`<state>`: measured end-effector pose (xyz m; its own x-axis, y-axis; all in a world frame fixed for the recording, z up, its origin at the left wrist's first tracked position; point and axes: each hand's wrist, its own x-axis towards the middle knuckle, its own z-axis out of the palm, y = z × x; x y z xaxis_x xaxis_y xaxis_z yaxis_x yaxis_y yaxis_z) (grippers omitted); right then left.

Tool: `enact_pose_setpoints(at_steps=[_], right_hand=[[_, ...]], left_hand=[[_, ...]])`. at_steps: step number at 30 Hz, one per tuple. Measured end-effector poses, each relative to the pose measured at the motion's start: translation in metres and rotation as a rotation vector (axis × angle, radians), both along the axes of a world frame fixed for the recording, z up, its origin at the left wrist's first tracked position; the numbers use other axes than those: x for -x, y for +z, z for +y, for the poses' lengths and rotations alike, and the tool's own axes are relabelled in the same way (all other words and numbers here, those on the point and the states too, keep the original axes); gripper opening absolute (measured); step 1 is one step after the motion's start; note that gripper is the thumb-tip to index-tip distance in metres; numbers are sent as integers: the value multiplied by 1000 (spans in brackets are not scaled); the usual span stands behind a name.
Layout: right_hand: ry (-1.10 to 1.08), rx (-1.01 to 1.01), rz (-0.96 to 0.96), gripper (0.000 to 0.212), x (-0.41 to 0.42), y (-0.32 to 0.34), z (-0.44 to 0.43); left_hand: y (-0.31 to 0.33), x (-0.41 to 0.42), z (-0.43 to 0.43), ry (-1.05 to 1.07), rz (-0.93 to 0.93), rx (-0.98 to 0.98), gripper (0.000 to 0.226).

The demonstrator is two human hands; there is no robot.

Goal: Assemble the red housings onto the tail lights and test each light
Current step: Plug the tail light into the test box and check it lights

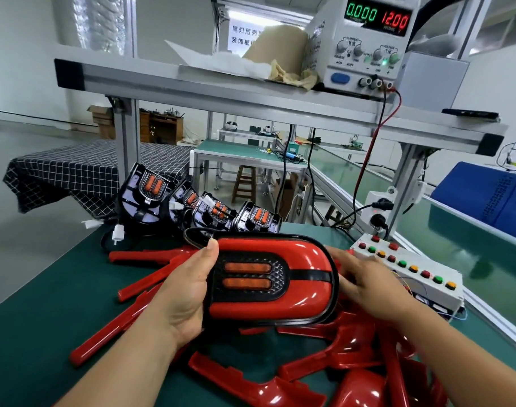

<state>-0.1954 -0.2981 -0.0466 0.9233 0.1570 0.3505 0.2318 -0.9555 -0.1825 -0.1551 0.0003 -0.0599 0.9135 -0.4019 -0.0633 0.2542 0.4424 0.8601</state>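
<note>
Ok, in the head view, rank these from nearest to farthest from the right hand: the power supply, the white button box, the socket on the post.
From the right hand:
1. the white button box, just to its right on the green mat.
2. the socket, farther back, low on the frame post.
3. the power supply, up on the shelf at the back, farthest.

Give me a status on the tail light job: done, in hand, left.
Done: one red housing sits on a tail light. In hand: the left hand grips that unit, the right hand touches its right end. Left: four bare tail lights stand behind, loose red housings lie on the mat, and the power supply reads zero current, so no test seems to be running.
</note>
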Motion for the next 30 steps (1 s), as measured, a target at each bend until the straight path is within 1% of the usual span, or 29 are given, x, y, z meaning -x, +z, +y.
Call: enact_pose_setpoints(at_steps=[1, 2, 4, 5, 7, 8, 11, 13, 16, 19, 21, 23, 24, 25, 27, 29, 30], right_hand=[[3, -47, -7, 56, 0, 3, 0], [1, -136, -12, 53, -1, 7, 0], [-17, -290, -17, 43, -6, 18, 2], [-32, -319, -19, 35, -10, 26, 6], [-26, -383, 30, 18, -19, 45, 15], [5, -435, 90, 16, -22, 55, 22], [168, -575, 324, 22, -28, 77, 53], [247, -586, 441, 19, -34, 81, 75], [311, -597, 565, 17, -45, 77, 108], [376, -647, 756, 26, -49, 73, 127], [455, -688, 846, 37, -46, 74, 130], [491, -745, 846, 54, -44, 77, 132], [470, -784, 817, 57, -44, 78, 131], [436, -821, 774, 56, -45, 80, 129], [341, -822, 651, 43, -44, 87, 119], [162, -645, 466, 20, -38, 101, 106], [92, -544, 361, 21, -35, 111, 100]], left_hand=[[1, -1, 3, 6, -25, -11, 60], [3, -2, 6, 4, -49, -19, 60], [7, -2, 13, -20, -94, -25, 61], [9, -1, 16, -37, -116, -27, 61], [15, 1, 19, -79, -155, -29, 61], [17, 2, 21, -98, -173, -30, 61], [21, 7, 21, -156, -215, -28, 60], [23, 11, 20, -186, -215, -20, 57], [25, 16, 19, -180, -215, -14, 48], [27, 18, 20, -159, -202, -17, 44], [29, 19, 22, -155, -194, -12, 42], [30, 19, 23, -153, -179, 4, 41], [30, 18, 24, -153, -173, 10, 42], [30, 18, 25, -151, -168, 11, 45], [30, 17, 27, -143, -158, 10, 52], [29, 15, 30, -137, -141, 16, 59], [29, 14, 32, -136, -136, 17, 61]])
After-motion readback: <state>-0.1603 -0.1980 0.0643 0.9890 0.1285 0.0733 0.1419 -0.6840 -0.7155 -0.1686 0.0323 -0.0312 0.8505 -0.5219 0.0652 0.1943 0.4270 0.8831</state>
